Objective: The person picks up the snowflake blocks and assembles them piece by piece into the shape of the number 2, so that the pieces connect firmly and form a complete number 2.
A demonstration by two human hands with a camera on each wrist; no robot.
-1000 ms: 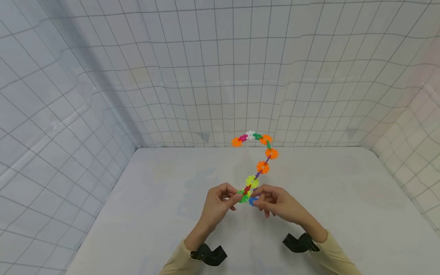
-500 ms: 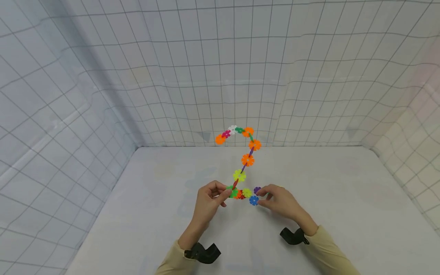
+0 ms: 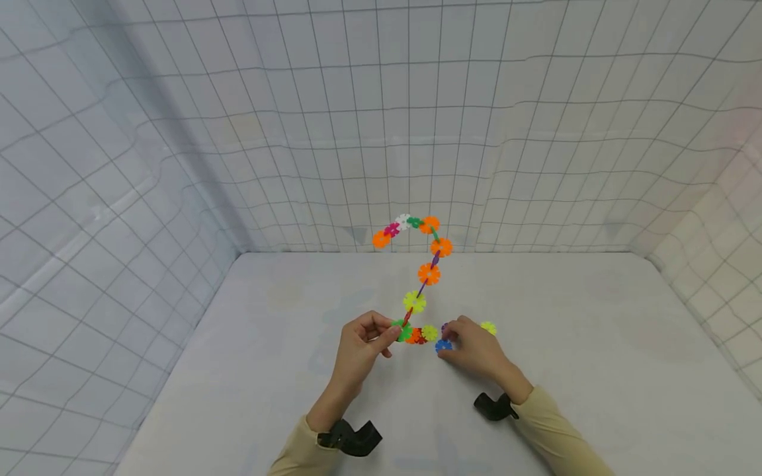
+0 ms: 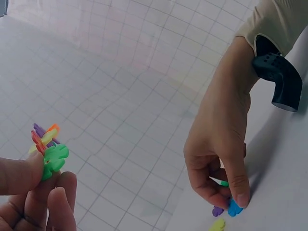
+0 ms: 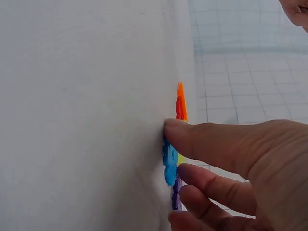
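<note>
Above a white tabletop [image 3: 238, 377], a chain of colourful flower-shaped plastic discs [image 3: 434, 276] remains pinched by the left hand [image 3: 362, 345]. A blue notched plastic disc [image 5: 170, 160] has been reached by the right hand [image 3: 477, 348]; whether it is grasped cannot be told. A yellow-green disc [image 3: 489, 327] has been uncovered.

Soft, even light is washing over the white table [image 3: 268, 370] in the head view. The left wrist view is looking dimmer and greyer, the right hand [image 4: 219, 139] casting a soft shadow [image 4: 267, 139]. In the right wrist view, the grid wall [image 5: 240, 86] is appearing pale and washed-out.
</note>
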